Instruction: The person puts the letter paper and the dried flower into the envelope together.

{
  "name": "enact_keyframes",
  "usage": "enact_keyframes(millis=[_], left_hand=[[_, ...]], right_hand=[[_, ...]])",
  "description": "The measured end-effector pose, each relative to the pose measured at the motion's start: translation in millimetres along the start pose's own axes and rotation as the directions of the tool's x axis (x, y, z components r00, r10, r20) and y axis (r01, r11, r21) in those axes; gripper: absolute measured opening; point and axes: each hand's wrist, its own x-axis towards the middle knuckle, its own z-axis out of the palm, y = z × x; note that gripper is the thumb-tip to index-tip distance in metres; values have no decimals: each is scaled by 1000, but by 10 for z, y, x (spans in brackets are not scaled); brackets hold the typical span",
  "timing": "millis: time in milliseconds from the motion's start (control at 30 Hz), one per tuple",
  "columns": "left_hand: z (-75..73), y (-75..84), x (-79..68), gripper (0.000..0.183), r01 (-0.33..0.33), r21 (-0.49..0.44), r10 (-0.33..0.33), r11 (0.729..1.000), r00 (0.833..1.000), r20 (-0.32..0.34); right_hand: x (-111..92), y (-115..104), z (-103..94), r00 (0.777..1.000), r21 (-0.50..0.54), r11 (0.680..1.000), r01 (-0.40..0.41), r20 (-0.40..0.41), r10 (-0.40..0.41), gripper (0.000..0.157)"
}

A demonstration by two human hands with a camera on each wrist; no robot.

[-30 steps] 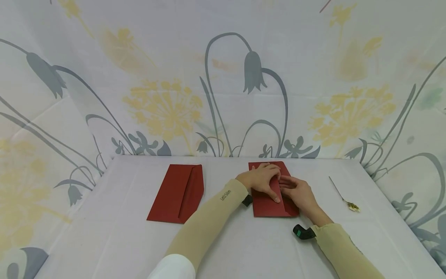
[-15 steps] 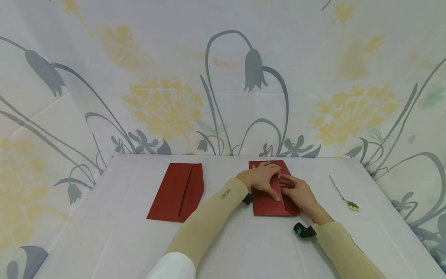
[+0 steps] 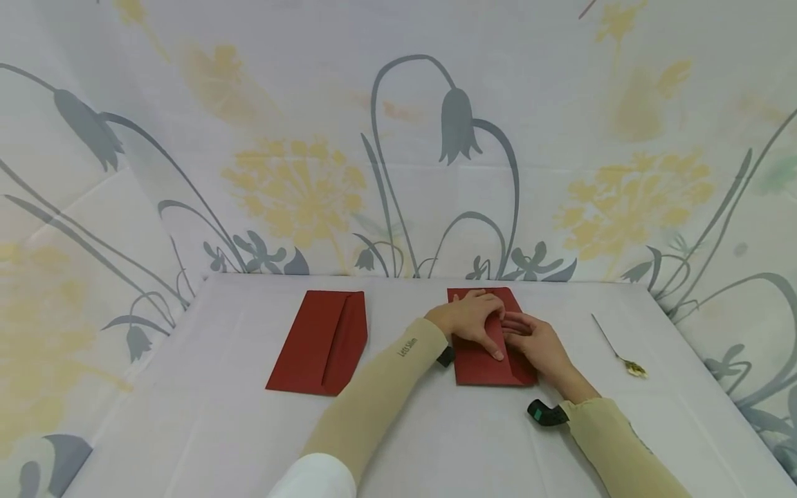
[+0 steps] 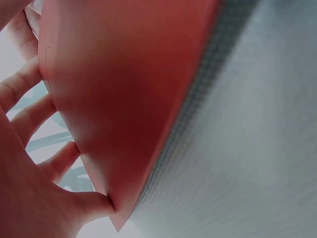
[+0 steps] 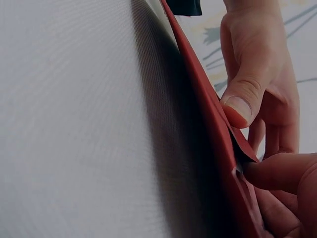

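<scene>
A red envelope (image 3: 482, 370) lies on the white table, right of centre. My left hand (image 3: 470, 319) rests on it from the left with spread fingers, thumb and fingertips touching its face. In the left wrist view, the fingertips of the left hand (image 4: 29, 163) stand along the edge of the red paper. My right hand (image 3: 537, 346) reaches in from the right, its fingers extended to the envelope's opening beside the left fingertips. The right wrist view has the right hand's thumb (image 5: 282, 171) at the gap under the raised red edge. What lies inside the envelope is hidden.
A second red envelope (image 3: 311, 342) with its flap unfolded lies to the left. On the right is a dried flower (image 3: 631, 366) with a thin stem. Behind the table (image 3: 218, 429) hangs a flower-printed cloth (image 3: 398, 173).
Both hands and the envelopes hold the same positions on the table. Only the head view has shifted slightly.
</scene>
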Motion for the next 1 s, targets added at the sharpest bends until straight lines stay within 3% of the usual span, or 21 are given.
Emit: enact_keyframes(millis=[267, 633, 1000], left_hand=[[58, 15, 29, 64, 25, 49, -26, 998, 1000, 10], [58, 15, 17, 64, 32, 67, -34, 997, 999, 28], [31, 39, 26, 64, 30, 87, -33, 996, 999, 33]], right_hand=[[-116, -30, -105, 1000, 14, 1000, 18, -5, -18, 47], [-187, 108, -231, 999, -12, 999, 50, 6, -50, 49], [-309, 113, -378, 998, -12, 997, 70, 7, -70, 47]])
